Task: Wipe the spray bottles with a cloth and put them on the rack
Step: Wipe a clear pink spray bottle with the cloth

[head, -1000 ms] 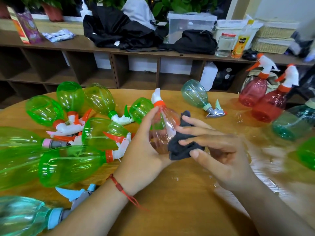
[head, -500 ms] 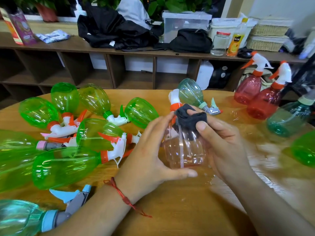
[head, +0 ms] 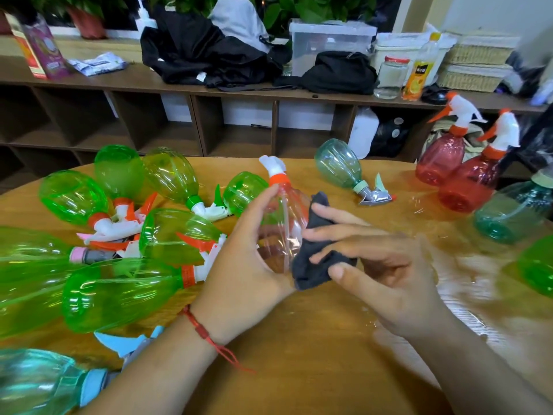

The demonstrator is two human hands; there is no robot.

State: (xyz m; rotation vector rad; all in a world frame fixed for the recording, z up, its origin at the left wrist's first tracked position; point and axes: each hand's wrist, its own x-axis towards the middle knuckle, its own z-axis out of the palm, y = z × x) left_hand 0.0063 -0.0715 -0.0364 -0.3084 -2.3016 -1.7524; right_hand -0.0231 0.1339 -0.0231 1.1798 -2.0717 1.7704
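Left hand (head: pixel 239 259), palm inward, grips the clear pink spray bottle (head: pixel 284 214) at centre, nozzle toward 12 o'clock. Right hand (head: pixel 389 271) pinches the dark cloth (head: pixel 314 259) against its 3 o'clock side. Green bottles (head: pixel 119 295) lie at 9 o'clock.

A clear pinkish plastic spray bottle (head: pixel 284 223) with an orange collar and white trigger head sat tilted in the left hand (head: pixel 239 265), with a crumpled dark grey cloth (head: pixel 317 259) against its right side. Several green plastic spray bottles (head: pixel 119 292) lay on their sides on the wooden counter (head: pixel 299 354). Two red spray bottles (head: pixel 440 163) stood upright at far right.
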